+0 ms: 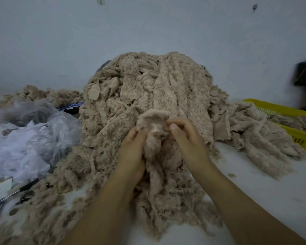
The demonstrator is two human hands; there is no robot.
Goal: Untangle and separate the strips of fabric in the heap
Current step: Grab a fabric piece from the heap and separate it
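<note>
Both of your hands are closed on one fuzzy beige strip [153, 124] at the front face of the heap [148, 89]: your left hand [131, 152] grips it from the 8 o'clock side, your right hand [187, 137] pinches its curled upper end from 3 o'clock, thumbnail toward you. Below your hands the strip trails down toward 6 o'clock into more tangled strips on the white table [265, 188]. The heap rises at the middle of the table against the pale wall. At 9 o'clock lie clear plastic bags [48, 121] with white scraps [19, 152], and at 8 o'clock a dark-handled tool [16, 191], too blurred to name. At 3 o'clock a yellow basket [297, 137] holds more strips, with some draped over its near edge.
</note>
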